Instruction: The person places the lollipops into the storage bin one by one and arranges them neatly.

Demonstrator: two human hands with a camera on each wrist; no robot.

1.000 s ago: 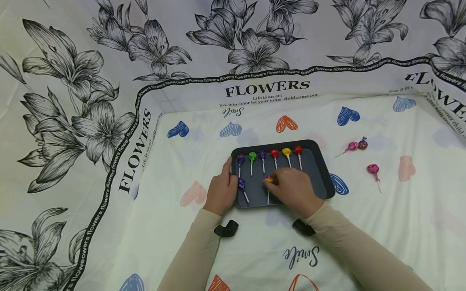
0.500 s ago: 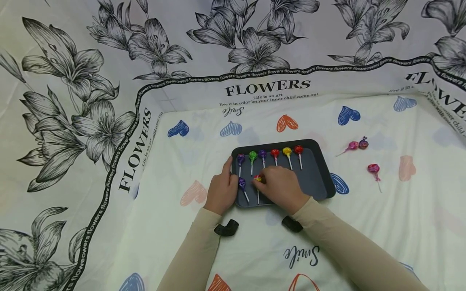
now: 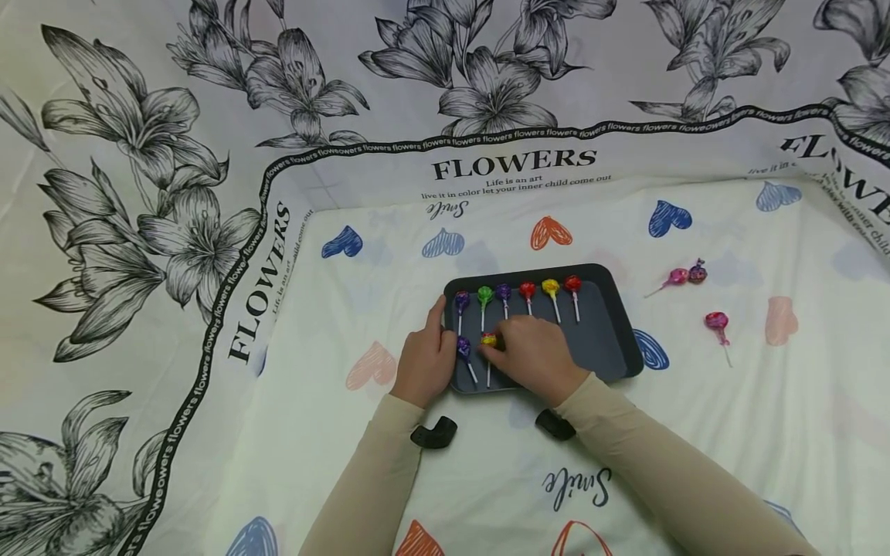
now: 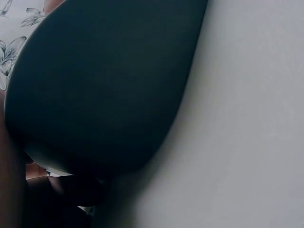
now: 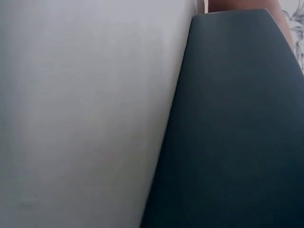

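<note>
On the cloth lies a dark grey tray; its side fills much of both the left wrist view and the right wrist view. My left hand grips the tray's left edge. Between thumb and fingers, my right hand pinches a red-and-yellow lollipop, its white stick towards me, over the tray's near half. Just left of it lies a purple lollipop, slightly slanted. A far row runs along the tray's back: purple, green, purple, red, yellow and red lollipops.
Right of the tray, a pink lollipop touches a dark purple one on the cloth. Nearer lies another pink-red lollipop. The white cloth has printed hearts, words and a flower border.
My right hand has slid left across the tray with the red-and-yellow lollipop, bringing it close to the purple one. The left hand keeps its place on the tray's edge.
</note>
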